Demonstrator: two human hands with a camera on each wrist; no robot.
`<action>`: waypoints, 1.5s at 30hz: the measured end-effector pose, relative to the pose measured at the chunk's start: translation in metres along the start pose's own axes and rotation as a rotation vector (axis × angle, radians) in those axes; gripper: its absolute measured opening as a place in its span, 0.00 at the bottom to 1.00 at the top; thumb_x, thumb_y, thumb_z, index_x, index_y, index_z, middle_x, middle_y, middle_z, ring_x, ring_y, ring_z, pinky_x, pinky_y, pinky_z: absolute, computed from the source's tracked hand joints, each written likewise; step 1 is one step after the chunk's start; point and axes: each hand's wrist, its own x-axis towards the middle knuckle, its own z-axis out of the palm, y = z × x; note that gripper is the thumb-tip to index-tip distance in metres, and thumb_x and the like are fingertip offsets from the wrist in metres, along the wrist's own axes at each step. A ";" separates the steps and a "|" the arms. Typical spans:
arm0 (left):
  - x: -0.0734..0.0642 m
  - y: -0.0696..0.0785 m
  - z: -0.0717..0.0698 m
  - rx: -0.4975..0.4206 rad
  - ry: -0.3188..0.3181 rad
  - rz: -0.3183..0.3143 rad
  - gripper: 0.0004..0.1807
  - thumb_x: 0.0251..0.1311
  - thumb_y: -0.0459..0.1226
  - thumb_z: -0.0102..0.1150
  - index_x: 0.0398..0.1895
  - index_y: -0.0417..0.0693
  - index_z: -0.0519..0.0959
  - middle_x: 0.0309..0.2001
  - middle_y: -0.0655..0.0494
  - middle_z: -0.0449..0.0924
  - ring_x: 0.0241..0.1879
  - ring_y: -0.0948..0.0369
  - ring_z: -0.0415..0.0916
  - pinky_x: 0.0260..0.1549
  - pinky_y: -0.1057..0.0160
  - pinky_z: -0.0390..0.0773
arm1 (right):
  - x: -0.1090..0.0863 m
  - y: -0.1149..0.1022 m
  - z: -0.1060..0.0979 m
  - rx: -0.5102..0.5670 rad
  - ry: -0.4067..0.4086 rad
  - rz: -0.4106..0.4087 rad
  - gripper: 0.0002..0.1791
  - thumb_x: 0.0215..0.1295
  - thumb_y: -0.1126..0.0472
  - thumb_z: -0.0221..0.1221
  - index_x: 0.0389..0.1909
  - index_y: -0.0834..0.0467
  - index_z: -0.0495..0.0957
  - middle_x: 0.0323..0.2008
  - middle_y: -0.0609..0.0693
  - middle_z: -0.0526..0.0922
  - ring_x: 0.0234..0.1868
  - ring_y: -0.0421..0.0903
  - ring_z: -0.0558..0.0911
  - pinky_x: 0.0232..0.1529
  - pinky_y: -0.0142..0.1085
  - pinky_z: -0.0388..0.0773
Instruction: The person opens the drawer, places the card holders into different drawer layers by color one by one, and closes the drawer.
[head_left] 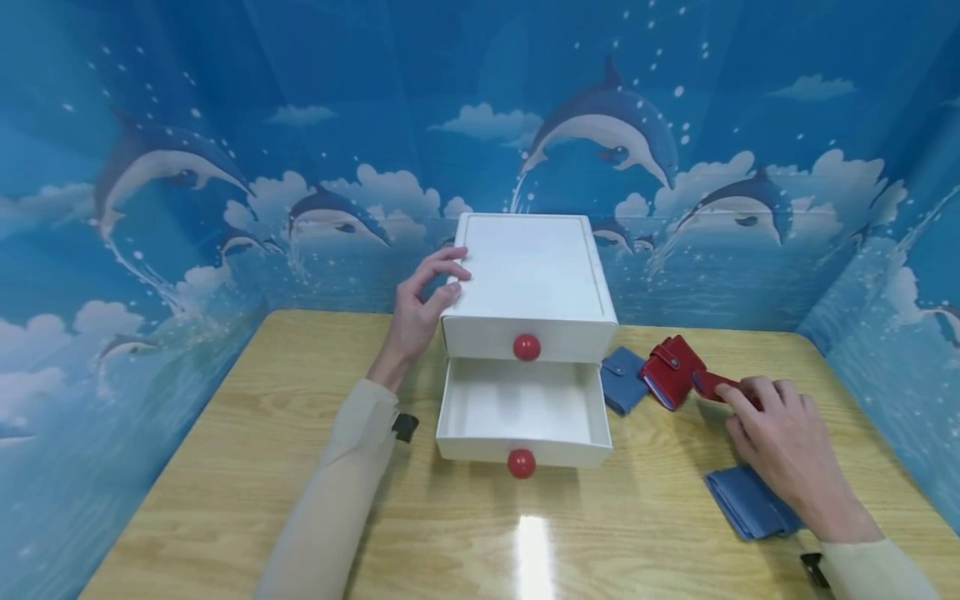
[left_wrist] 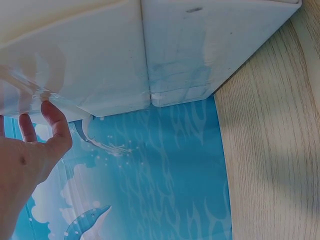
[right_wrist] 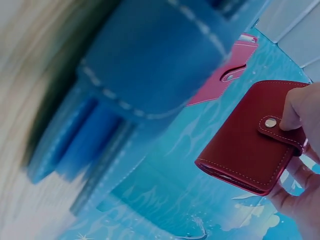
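Note:
A white two-drawer box (head_left: 531, 267) stands with its lower drawer (head_left: 521, 408) pulled out and the upper one in. My left hand (head_left: 420, 304) rests at the box's top left edge. In the left wrist view its fingertips (left_wrist: 50, 112) touch the box's side wall. My right hand (head_left: 787, 446) pinches a dark red wallet (right_wrist: 250, 137) with a snap strap, thumb by the snap and fingers underneath. Just left of it lies another red wallet (head_left: 672, 372), next to a blue wallet (head_left: 622, 380). Below my right hand lies a second blue wallet (head_left: 752, 502).
Round red knobs (head_left: 521, 463) stick out from both drawer fronts. The wooden table (head_left: 247, 467) carries everything. A blue dolphin-print curtain (head_left: 360, 125) encloses its back and sides, close behind the box.

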 end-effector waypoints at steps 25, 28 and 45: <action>-0.001 0.000 0.000 -0.002 -0.008 -0.006 0.15 0.70 0.40 0.52 0.49 0.40 0.81 0.70 0.53 0.74 0.80 0.48 0.55 0.78 0.39 0.50 | 0.012 -0.025 -0.020 0.059 0.185 -0.065 0.31 0.82 0.45 0.39 0.43 0.63 0.85 0.38 0.65 0.82 0.32 0.63 0.75 0.29 0.56 0.72; 0.000 -0.001 0.000 0.001 -0.006 -0.003 0.15 0.70 0.40 0.52 0.49 0.40 0.81 0.70 0.53 0.74 0.80 0.48 0.55 0.78 0.39 0.49 | 0.015 -0.030 -0.023 0.079 0.238 -0.076 0.30 0.82 0.46 0.42 0.41 0.64 0.86 0.36 0.65 0.82 0.31 0.64 0.75 0.30 0.56 0.72; -0.001 0.000 0.000 -0.005 -0.003 0.011 0.14 0.70 0.39 0.51 0.48 0.40 0.81 0.70 0.51 0.74 0.79 0.46 0.55 0.78 0.39 0.50 | 0.036 -0.060 -0.036 0.161 0.475 -0.197 0.24 0.80 0.50 0.50 0.36 0.64 0.87 0.31 0.67 0.82 0.28 0.65 0.75 0.29 0.53 0.68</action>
